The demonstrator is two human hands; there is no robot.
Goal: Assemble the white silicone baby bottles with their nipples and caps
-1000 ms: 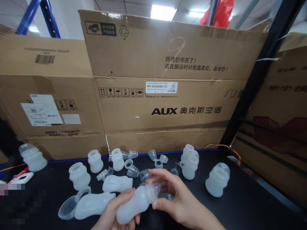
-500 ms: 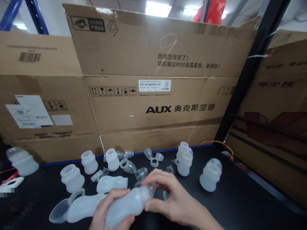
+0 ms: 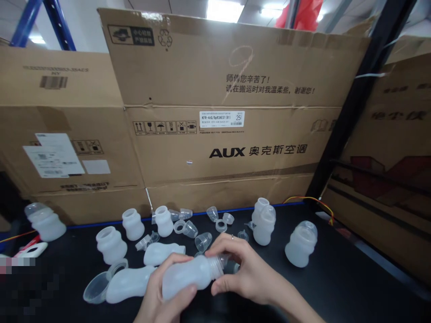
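Note:
A translucent white squeeze bottle [image 3: 188, 276] lies tilted in my left hand [image 3: 168, 285], fingers and thumb wrapped around its body. Its threaded neck points right, with a clear nipple-shaped piece [image 3: 222, 260] at the mouth. My right hand [image 3: 244, 269] has its fingers curled around that clear piece, the thumb below near the neck; the exact contact is partly hidden. Behind my left hand lie a white bottle [image 3: 163, 254] and another white bottle [image 3: 128, 285], the latter beside a clear spoon-shaped piece [image 3: 97, 287]. A pale ring-like part [image 3: 233, 268] shows partly behind my right fingers.
Small waisted bottles stand around, including one bottle [image 3: 111, 246] at left, a capped bottle [image 3: 301, 244] at right and another capped bottle [image 3: 45, 222] far left. Several clear caps [image 3: 204, 242] and a ring [image 3: 221, 225] lie on the black table [image 3: 353, 287]. A cardboard box [image 3: 215, 179] rises behind.
The view has shifted slightly, so the surroundings sit further right. The bottle is held more level, and more of its threaded neck shows between my hands.

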